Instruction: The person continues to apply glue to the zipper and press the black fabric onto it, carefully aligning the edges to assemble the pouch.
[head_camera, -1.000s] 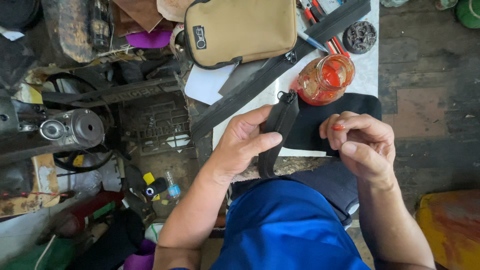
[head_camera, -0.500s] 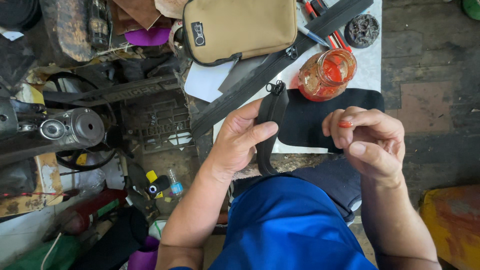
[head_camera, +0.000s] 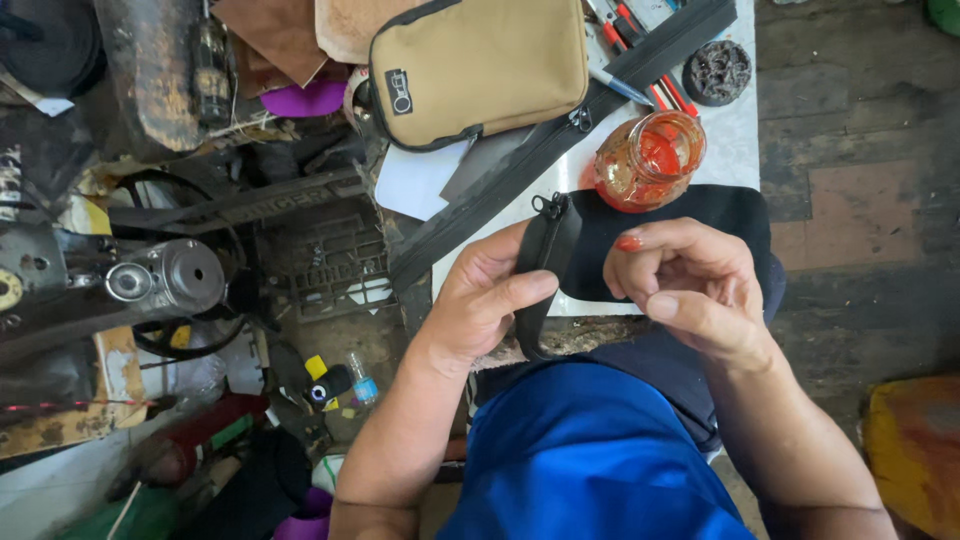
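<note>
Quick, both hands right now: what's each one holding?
Left hand: closed on the black zipper strip.
Right hand: fingers curled, orange smear on one fingertip; cannot tell whether it holds anything.

black zipper strip (head_camera: 540, 270) | pinched upright at table edge | metal slider on top, over black fabric panel (head_camera: 700, 215)

1. The left hand (head_camera: 490, 300) covers the middle of the black zipper strip (head_camera: 545, 262); its lower end drops out of sight below the counter (head_camera: 735, 155) edge.
2. The right hand (head_camera: 690, 285) curls shut, hiding whatever its fingertips pinch.
3. The black fabric piece (head_camera: 700, 215) lies partly behind that hand.
4. The tan pouch (head_camera: 480, 65) is cut off by the top edge.
</note>
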